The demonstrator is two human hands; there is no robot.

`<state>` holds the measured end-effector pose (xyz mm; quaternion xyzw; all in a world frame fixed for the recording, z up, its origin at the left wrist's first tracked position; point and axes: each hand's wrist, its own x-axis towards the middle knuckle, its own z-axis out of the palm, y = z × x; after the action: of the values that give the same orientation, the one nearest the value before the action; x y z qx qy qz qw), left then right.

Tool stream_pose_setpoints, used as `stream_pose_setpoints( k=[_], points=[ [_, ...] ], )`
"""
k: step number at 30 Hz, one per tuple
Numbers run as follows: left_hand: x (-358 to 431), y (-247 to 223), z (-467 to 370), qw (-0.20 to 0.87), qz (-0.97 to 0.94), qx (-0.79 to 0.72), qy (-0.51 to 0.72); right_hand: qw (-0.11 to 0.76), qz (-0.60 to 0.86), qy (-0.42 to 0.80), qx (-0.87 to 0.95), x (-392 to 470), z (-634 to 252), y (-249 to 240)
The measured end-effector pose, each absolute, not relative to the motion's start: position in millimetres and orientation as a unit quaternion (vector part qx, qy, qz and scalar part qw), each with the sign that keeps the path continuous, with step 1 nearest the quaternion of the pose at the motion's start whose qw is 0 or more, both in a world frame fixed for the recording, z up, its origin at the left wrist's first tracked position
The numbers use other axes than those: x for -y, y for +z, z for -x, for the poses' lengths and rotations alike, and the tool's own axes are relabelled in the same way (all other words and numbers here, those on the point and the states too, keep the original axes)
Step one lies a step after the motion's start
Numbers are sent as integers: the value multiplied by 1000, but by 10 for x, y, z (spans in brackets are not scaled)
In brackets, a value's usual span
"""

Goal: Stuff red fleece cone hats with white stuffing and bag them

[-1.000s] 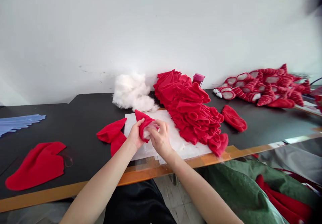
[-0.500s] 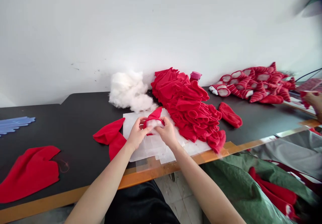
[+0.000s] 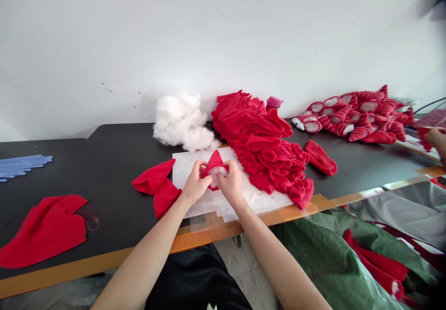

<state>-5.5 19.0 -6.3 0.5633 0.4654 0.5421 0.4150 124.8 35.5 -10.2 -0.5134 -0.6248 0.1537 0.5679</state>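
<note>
Both grips are closed on one small red fabric cone (image 3: 213, 166): the left hand (image 3: 195, 185) pinches its left edge and the right hand (image 3: 230, 183) its right edge, with white stuffing showing at its mouth between the fingertips. Both forearms reach forward from the desk's near edge and converge, wrists raised just above a white sheet (image 3: 254, 198) on the black desk (image 3: 114, 171). Just beyond lie a heap of red fabric pieces (image 3: 266, 147) and loose white stuffing (image 3: 181, 122).

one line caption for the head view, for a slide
Both hands, left hand and right hand, grip a red felt cone holding white stuffing.
</note>
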Motion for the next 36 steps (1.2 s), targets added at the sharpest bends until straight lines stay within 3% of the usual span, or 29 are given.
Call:
stream_pose_setpoints(
  k=[2, 5, 11, 16, 18, 21, 25, 29, 33, 36],
  points=[
    [-146, -53, 17, 433, -563, -454, 539, 565, 506, 213, 616, -326, -1236, -56],
    [-101, -66, -15, 375, -571, -480, 550, 548, 481, 285, 622, -270, -1231, -39],
    [-183, -181, 61, 285, -544, -557, 559, 525, 531, 155, 647, -352, -1299, -192],
    [-231, -179, 68, 415, -528, -508, 540, 537, 477, 137, 682, -425, -1319, -253],
    [-211, -134, 62, 418, -530, -513, 530, 537, 436, 178, 700, -375, -1334, -233],
    [-177, -75, 65, 348, -530, -554, 539, 519, 380, 340, 686, -267, -1381, -172],
    [-140, -83, 48, 311, -563, -559, 524, 519, 400, 484, 580, -201, -1381, -139],
    [-124, -156, 31, 295, -593, -541, 519, 553, 474, 433, 531, -289, -1318, -222],
    [-156, -187, 62, 327, -576, -554, 505, 578, 553, 228, 555, -413, -1346, -286],
    [-175, -162, 73, 353, -595, -526, 495, 560, 507, 143, 639, -412, -1379, -267]
  ],
)
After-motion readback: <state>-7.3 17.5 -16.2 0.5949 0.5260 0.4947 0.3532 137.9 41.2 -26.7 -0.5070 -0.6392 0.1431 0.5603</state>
